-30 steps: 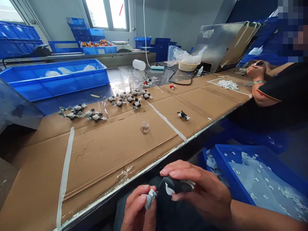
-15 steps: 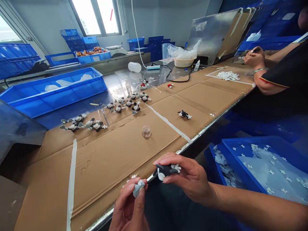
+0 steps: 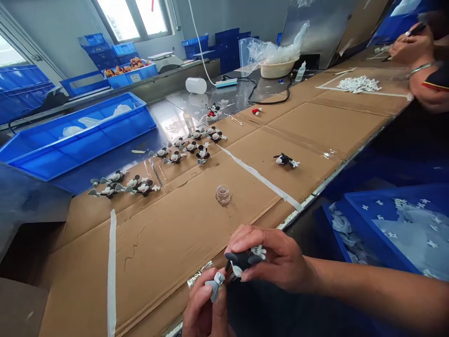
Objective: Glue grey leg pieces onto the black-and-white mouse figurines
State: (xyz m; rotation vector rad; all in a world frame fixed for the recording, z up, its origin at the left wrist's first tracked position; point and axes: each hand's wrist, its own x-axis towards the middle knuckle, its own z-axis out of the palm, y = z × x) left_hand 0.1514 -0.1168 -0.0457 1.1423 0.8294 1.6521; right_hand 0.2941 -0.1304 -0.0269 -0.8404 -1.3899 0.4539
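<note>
A black-and-white toy figure [image 3: 244, 260] is pinched in the right hand [image 3: 271, 257], fingers clamped on it, just off the near edge of the cardboard-covered surface [image 3: 168, 234]; a small grey-white part [image 3: 214, 284] is gripped btwn thumb & fingertips of the left hand [image 3: 203, 309], touching or nearly touching the figure. No writing or brand can be read anywhere; a white label on the far blue tray [image 3: 135, 77] is too small to make out. A clear small cup [image 3: 223, 194], rows of like figures [image 3: 122, 185] & one lone figure [image 3: 286, 160] are seen on the surface, w/ a blue bin [image 3: 354, 220] of white pieces at right.
</note>
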